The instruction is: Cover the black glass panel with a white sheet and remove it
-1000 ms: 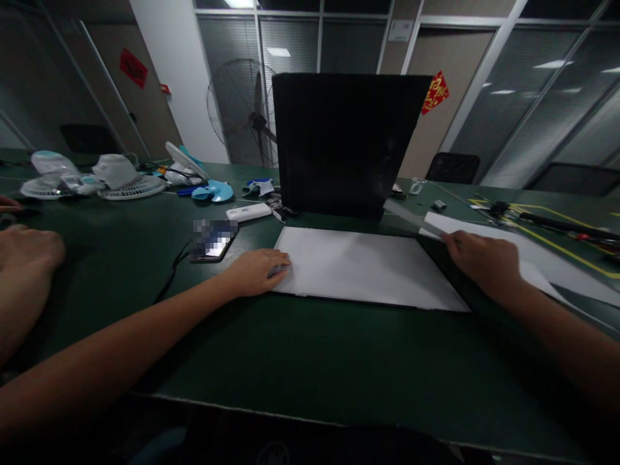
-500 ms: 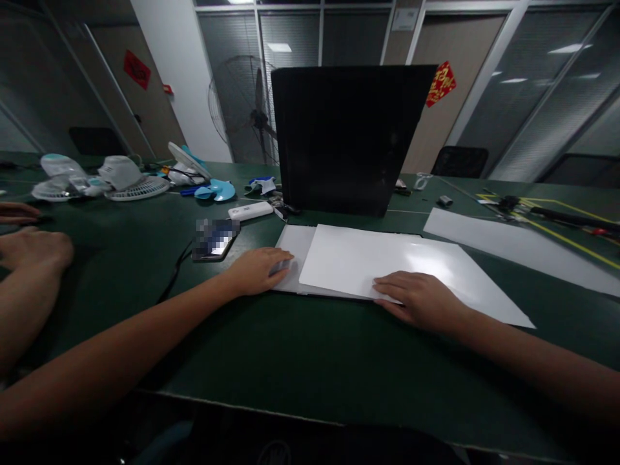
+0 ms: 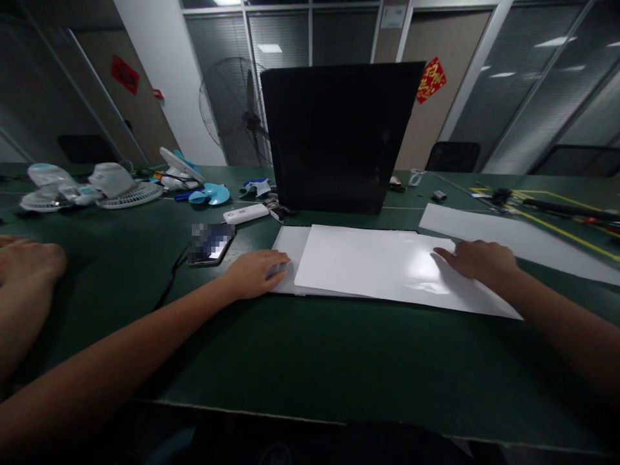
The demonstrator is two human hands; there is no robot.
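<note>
A glossy white sheet lies on a flat pale panel with a dark edge, on the green table. My left hand rests at the panel's left end, fingers stretched over it and thumb a little apart; I see nothing held in it. My right hand is at the sheet's right edge. Its thumb is stretched out to the left over the sheet, while the other fingers are mostly hidden behind the hand. A smartphone with a blurred screen lies beyond my left forearm.
Behind the panel stands a large black screen. Another white sheet lies at the right, near yellow-edged strips. White fan parts, a blue fan blade and a white stick-shaped device are at the left. Another person's hand rests at the far left.
My right hand has moved from the sheet's front edge to its right edge, sweeping rightward and away. The left hand stays in place. The view has shifted slightly.
</note>
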